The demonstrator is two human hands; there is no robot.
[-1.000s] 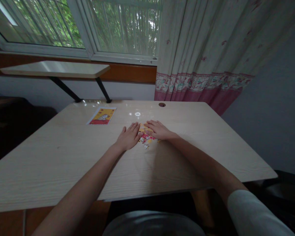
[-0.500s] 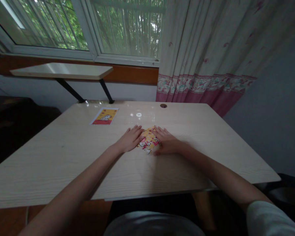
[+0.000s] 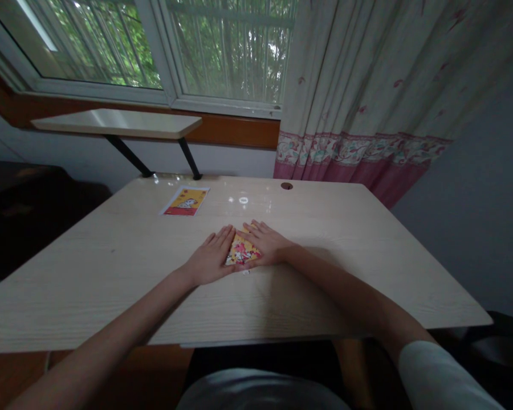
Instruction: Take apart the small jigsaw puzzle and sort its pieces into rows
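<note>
The left hand (image 3: pixel 209 257) lies palm down on the pale wood-grain rectangular table (image 3: pixel 111 285), fingers extended and set close together, its inner side against a heap of small yellow, red and white printed puzzle pieces (image 3: pixel 241 250). The right hand (image 3: pixel 271 245) lies flat on the opposite side, its fingers over the heap's far part. Neither hand is closed in a grasp; the pieces are penned in the narrow gap between them. Thumbs meet, or nearly meet, on the heap's near side; contact cannot be confirmed. One pale fragment (image 3: pixel 245 272) shows just beyond the thumbs, toward the table's near edge.

The heap is located about midway between the near and far edges, well apart from both side edges. A flat yellow-and-red picture sheet with a white border (image 3: pixel 186 201) lies near the far left corner. A round dark cable hole (image 3: pixel 286 186) is noted just inside the far edge.
</note>
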